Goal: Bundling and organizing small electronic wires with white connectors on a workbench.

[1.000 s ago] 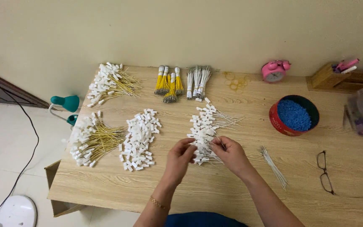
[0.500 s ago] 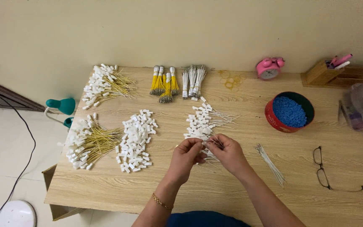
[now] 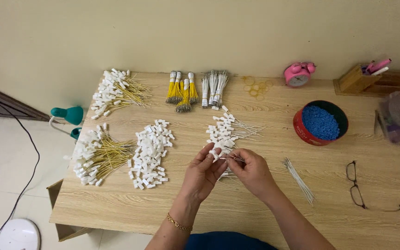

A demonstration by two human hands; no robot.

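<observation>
My left hand (image 3: 203, 173) pinches a small white connector at its fingertips, just above the wooden table (image 3: 116, 208). My right hand (image 3: 252, 171) holds a thin silver wire whose end meets that connector. Both hands hover over the near end of a pile of white-tagged silver wires (image 3: 228, 131). A heap of loose white connectors (image 3: 150, 153) lies to the left of my left hand. A few bare silver wires (image 3: 298, 179) lie to the right of my right hand.
Two piles of yellow wires with white tags (image 3: 97, 156) (image 3: 116, 91) lie at the left. Bundled yellow and silver wires (image 3: 195, 90) sit at the back. A red bowl of blue pellets (image 3: 321, 123), pink clock (image 3: 297, 75), eyeglasses (image 3: 358, 189), wooden pen holder (image 3: 360, 78) and teal lamp (image 3: 68, 115) surround them.
Both hands stayed over the near end of the tagged silver wire pile, fingers shifting slightly as they bring a connector and wire together. The view moved a little.
</observation>
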